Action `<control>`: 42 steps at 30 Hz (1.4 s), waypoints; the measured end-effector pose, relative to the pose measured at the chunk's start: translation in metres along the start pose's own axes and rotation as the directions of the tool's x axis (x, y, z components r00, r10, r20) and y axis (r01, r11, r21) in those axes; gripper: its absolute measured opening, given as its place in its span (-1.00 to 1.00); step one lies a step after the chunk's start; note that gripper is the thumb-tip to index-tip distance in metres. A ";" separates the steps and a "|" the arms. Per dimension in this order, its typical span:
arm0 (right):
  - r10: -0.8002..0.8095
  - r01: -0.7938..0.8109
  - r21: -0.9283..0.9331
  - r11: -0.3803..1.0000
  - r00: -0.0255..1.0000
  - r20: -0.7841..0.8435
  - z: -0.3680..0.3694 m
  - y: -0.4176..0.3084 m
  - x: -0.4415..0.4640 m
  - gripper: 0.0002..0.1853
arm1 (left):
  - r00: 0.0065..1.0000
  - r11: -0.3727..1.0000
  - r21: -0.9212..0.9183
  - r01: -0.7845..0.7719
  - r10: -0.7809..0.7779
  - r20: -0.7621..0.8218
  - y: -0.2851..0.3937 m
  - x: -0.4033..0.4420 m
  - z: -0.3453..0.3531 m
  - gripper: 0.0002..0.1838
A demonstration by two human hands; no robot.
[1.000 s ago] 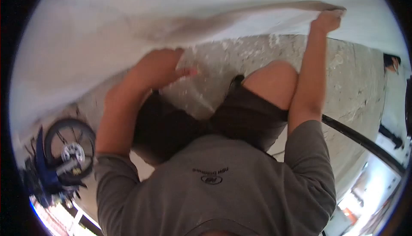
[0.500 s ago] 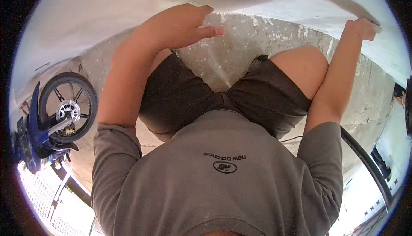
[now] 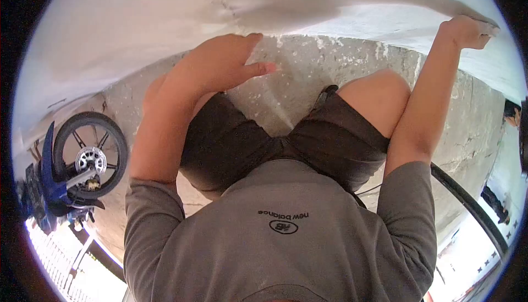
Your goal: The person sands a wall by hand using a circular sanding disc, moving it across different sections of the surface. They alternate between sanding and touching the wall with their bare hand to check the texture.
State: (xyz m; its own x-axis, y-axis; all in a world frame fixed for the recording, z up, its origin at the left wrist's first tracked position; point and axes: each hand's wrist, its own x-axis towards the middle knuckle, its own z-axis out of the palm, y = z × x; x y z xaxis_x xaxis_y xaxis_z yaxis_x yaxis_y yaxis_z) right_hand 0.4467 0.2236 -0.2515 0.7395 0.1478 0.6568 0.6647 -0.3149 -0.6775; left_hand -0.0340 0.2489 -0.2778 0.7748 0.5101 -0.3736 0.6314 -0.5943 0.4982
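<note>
My left hand is in front of the lower white wall, above the concrete floor. Its thumb stands apart from the fingers, and nothing shows in it. At the far right, my right hand is up against the same wall with its fingers curled together. Something small and greyish may be at its fingertips, too unclear to name. A long shadow runs along the wall beside it.
A blue motorbike with its front wheel stands at the left. A black bar or hose curves at the right. Part of another person shows at the far right edge.
Over the last second my right hand has moved right along the wall. My left hand rose and then sank a little in view, while the whole view shifted too.
</note>
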 end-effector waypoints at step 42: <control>0.707 -0.680 0.551 0.484 0.675 0.213 0.004 0.107 -0.007 -0.65 | 0.991 0.999 0.016 -0.041 0.039 0.130 0.009 0.020 0.006 -0.14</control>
State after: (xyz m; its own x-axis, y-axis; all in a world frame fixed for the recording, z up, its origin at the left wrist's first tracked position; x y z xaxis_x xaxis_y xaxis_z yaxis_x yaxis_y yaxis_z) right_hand 0.5128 0.1931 -0.3298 0.9914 0.0767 -0.1059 -0.1226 0.2641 -0.9567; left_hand -0.0126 0.2506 -0.2854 0.7964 0.4015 -0.4523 0.5993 -0.6249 0.5004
